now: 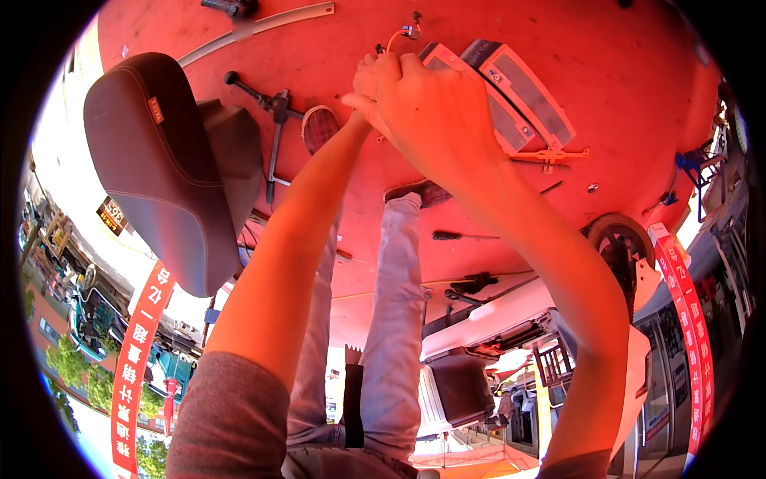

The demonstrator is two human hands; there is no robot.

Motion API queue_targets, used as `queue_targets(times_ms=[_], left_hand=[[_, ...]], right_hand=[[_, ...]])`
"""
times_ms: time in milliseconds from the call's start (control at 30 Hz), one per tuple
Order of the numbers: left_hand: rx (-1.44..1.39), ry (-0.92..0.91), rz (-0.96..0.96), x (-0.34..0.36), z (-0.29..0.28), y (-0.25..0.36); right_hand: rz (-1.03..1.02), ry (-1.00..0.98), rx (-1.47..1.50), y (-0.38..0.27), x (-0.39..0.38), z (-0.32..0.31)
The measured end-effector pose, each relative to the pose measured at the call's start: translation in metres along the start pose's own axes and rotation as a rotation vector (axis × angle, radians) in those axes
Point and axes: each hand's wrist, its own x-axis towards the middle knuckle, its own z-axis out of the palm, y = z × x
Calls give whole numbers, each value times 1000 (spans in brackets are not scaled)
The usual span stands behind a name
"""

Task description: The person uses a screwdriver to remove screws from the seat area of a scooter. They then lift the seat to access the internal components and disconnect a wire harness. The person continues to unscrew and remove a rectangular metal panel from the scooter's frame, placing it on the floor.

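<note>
My left hand (366,83) and my right hand (427,100) meet in front of me over the red floor. The fingers of both are closed and pressed together. From between them comes a thin orange wire (392,38), with a small connector (411,32) at its far end. Most of what the fingers grip is hidden by my right hand. Just right of the hands, two long grey battery-like blocks (532,94) lie side by side, the nearer one partly covered by my right hand. An orange plastic bracket (552,156) lies at their lower end.
A brown scooter seat (152,152) stands close on the left. Beside it lies a black metal stand-like part (278,128). A screwdriver (451,235) lies right of my shoe (419,193). A wheel (621,243) and white scooter body (511,315) are at the right.
</note>
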Motion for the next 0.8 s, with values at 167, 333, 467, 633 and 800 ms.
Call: queue_targets(times_ms=[167, 333, 467, 633, 800], left_hand=[[15, 15, 1, -3, -2, 1], [22, 20, 6, -1, -2, 4], [24, 20, 10, -1, -1, 5], [42, 12, 11, -1, -3, 3], [55, 0, 24, 4, 0, 7]], right_hand=[[-119, 132, -4, 7, 2, -8], [-231, 196, 84, 13, 2, -4], [-64, 121, 109, 11, -10, -9], [-85, 230, 33, 18, -8, -1], [-157, 176, 112, 33, -2, 0]])
